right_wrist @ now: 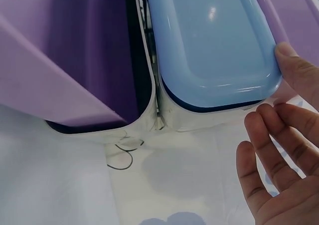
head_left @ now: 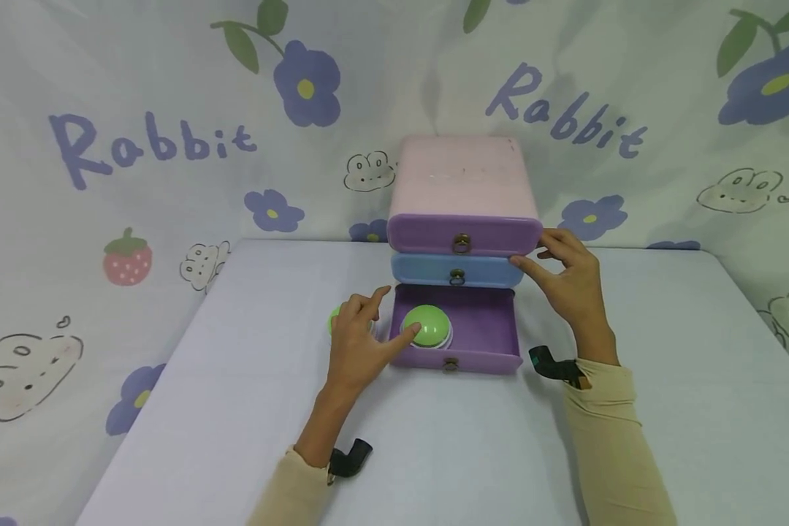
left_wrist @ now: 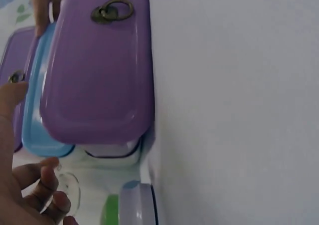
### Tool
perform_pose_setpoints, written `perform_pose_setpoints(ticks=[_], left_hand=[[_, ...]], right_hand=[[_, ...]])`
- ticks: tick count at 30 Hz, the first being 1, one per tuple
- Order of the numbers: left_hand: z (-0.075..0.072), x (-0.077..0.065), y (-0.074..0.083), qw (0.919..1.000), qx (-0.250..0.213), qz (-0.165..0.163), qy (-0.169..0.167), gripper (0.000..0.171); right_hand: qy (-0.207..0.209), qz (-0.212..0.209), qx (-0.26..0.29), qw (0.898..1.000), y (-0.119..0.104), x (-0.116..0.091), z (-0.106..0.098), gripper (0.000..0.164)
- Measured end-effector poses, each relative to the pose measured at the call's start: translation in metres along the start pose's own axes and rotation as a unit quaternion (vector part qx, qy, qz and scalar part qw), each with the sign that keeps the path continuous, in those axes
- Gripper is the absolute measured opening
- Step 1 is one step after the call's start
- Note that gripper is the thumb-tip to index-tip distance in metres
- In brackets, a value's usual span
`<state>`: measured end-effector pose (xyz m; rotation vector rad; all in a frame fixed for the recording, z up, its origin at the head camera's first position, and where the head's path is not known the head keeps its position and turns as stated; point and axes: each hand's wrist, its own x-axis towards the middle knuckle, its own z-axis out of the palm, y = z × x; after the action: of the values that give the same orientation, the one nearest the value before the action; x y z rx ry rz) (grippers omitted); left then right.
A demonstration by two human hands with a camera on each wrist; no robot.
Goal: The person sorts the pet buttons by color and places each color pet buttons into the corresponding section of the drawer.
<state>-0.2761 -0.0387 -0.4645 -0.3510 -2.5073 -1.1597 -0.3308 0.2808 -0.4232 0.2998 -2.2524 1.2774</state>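
A small cabinet with a pink top (head_left: 463, 172) has three drawers. The purple top drawer (head_left: 421, 232) and blue middle drawer (head_left: 424, 269) are closed; the purple bottom drawer (head_left: 486, 329) is pulled out. Inside its left side lies a green dome-shaped button (head_left: 434, 321) on a white base. My left hand (head_left: 361, 342) is at the drawer's left, thumb extended and overlapping that button in the head view, fingers loosely bent, holding nothing. My right hand (head_left: 570, 283) is beside the cabinet, its thumb (right_wrist: 294, 68) at the blue drawer's upper right corner, the other fingers relaxed alongside.
A second green button (head_left: 333, 320) stands left of the cabinet, partly hidden behind my left hand. All of this is on a white table (head_left: 237, 351). A patterned cloth (head_left: 171, 73) hangs directly behind. Each drawer front carries a ring pull (head_left: 462, 242).
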Motion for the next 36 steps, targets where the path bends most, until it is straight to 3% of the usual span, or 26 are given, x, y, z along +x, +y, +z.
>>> perform_pose_setpoints(ticks=[7, 15, 19, 24, 27, 36], left_hand=[[-0.018, -0.006, -0.025, 0.9985, -0.037, -0.036, 0.016, 0.069], [-0.037, -0.012, -0.055, 0.9973, 0.0, -0.061, 0.04, 0.078], [-0.041, -0.014, -0.064, 0.9959, 0.008, -0.087, 0.024, 0.078], [-0.043, -0.016, -0.069, 0.9929, -0.002, -0.117, -0.024, 0.083], [-0.043, -0.017, -0.072, 0.9922, -0.001, -0.117, -0.043, 0.085], [-0.042, -0.018, -0.077, 0.9916, 0.0, -0.118, -0.054, 0.09]], right_hand=[[-0.005, -0.002, 0.0, 1.0, -0.001, -0.002, -0.001, 0.046], [-0.009, 0.009, -0.006, 1.0, 0.0, -0.003, -0.002, 0.045], [-0.011, 0.014, -0.007, 1.0, -0.001, -0.003, -0.001, 0.046], [-0.012, 0.017, -0.011, 1.0, -0.002, -0.003, -0.001, 0.046], [-0.011, 0.016, -0.011, 1.0, -0.002, -0.003, -0.001, 0.046], [-0.009, 0.019, -0.004, 1.0, -0.002, -0.003, 0.0, 0.047]])
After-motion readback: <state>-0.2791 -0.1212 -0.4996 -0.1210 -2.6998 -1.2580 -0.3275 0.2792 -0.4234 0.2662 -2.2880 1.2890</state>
